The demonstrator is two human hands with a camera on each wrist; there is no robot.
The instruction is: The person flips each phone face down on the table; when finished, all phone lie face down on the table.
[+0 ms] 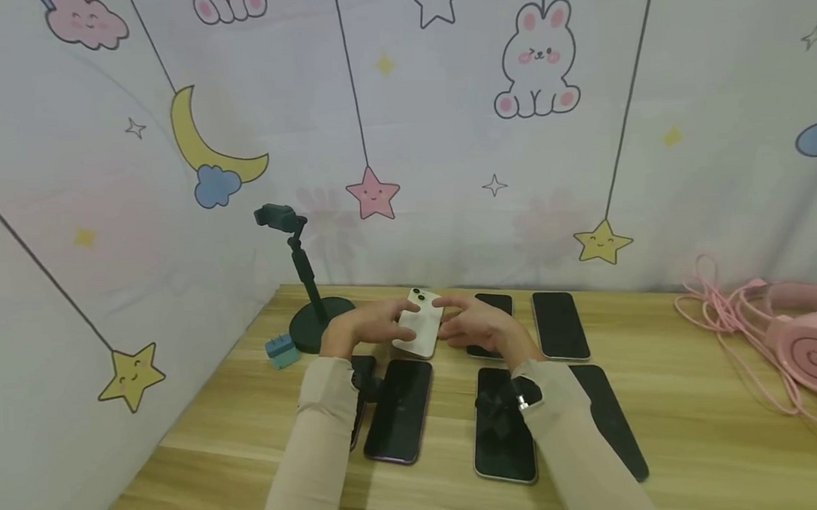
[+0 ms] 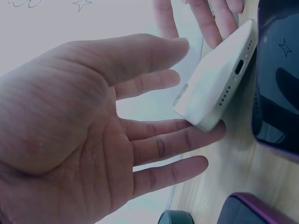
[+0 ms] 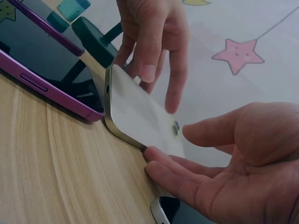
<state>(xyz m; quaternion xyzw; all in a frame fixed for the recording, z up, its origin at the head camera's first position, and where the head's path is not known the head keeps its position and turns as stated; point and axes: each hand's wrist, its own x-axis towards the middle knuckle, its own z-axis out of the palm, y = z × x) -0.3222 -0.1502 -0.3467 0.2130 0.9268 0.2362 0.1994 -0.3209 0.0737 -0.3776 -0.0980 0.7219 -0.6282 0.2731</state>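
- The white phone (image 1: 426,338) is held up to view back side up, between both hands, towards the rear of the counter (image 1: 213,457).
- One edge is touched by the left hand (image 1: 373,324), its fingers spread, its thumb apart from them.
- The opposite edge is touched by the right hand (image 1: 484,326), its fingers extended, its thumb apart.
- A purple-edged phone (image 1: 399,411) is seen nearer; a dark stand (image 1: 303,266), leftward.
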